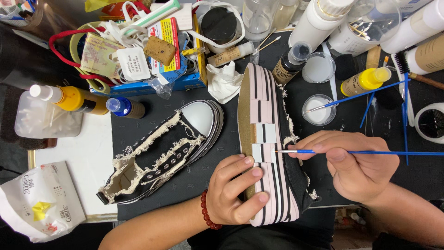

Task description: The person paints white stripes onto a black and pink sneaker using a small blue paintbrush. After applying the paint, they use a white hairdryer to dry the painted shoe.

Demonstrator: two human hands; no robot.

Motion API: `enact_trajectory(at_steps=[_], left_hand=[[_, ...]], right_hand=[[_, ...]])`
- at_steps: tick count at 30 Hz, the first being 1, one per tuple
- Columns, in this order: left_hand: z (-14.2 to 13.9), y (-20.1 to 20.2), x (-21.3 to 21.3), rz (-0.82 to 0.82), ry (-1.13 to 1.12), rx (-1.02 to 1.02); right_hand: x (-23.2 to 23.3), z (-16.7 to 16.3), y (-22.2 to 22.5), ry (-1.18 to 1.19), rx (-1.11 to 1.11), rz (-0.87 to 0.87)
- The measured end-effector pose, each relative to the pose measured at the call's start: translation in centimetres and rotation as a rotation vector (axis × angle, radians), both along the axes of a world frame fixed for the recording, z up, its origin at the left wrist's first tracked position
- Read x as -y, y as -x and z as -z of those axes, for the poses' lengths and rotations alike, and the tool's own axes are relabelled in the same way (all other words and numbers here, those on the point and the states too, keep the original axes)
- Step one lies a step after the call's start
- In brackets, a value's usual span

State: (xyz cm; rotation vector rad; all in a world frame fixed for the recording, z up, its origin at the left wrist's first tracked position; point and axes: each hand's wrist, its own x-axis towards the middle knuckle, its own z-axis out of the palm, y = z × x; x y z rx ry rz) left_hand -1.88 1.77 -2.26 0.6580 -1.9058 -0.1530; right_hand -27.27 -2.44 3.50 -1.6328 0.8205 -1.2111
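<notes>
The shoe on its side fills the middle of the worktop, with the left hand closed on its heel end and the right hand at its 3 o'clock, pinching the brush. At the shoe's 9 o'clock the second shoe lies close; only a narrow strip of dark mat runs between them. At 12 o'clock the way is blocked by tissue, bottles and a full box. At 2 o'clock a paint cup and spare brushes crowd the mat. Open room lies at 8 o'clock, on the white worktop strip between the yellow bottle and the bag.
</notes>
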Motion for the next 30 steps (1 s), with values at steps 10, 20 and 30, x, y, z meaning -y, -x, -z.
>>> enact_trajectory(at_steps=[10,20,30], left_hand=[[-0.01,0.3,-0.22,-0.013,-0.021,-0.01],[-0.06,0.06,-0.14,-0.005,-0.025,-0.003],[0.09,0.31,-0.32,-0.03,-0.023,-0.017]], right_hand=[[-0.38,0.82,-0.23,-0.057,0.145,0.029],[-0.15,0.4,-0.28,-0.043,0.118,0.006],[-0.13,0.88,-0.6,-0.034,0.154,0.021]])
